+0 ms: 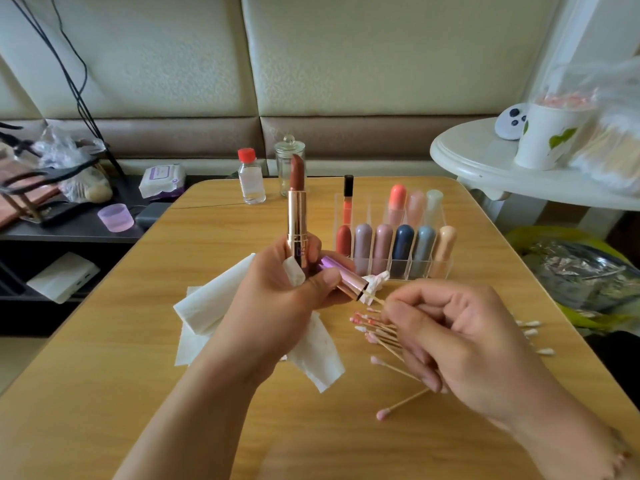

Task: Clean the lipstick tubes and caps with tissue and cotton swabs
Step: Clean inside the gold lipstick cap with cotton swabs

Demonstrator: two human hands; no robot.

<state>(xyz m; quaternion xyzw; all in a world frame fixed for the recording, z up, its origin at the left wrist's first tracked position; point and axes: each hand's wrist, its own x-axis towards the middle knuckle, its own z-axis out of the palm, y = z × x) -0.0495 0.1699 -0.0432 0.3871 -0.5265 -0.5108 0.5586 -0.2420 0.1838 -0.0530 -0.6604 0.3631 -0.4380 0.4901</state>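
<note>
On the wooden table [242, 393], before a padded bench back [311, 64], lie white tissue [204, 303] and used cotton swabs [377, 332]. Behind them, a clear rack [394, 263] holds capped lipsticks upright in compartments. A bottle [251, 180] and glass jar [289, 161] stand farther back. Left hand [277, 292] grips an open lipstick [298, 206], upright, plus its purple cap [343, 275]. Right hand [460, 337] pinches a cotton swab [375, 300] whose tip sits in the cap's mouth.
</note>
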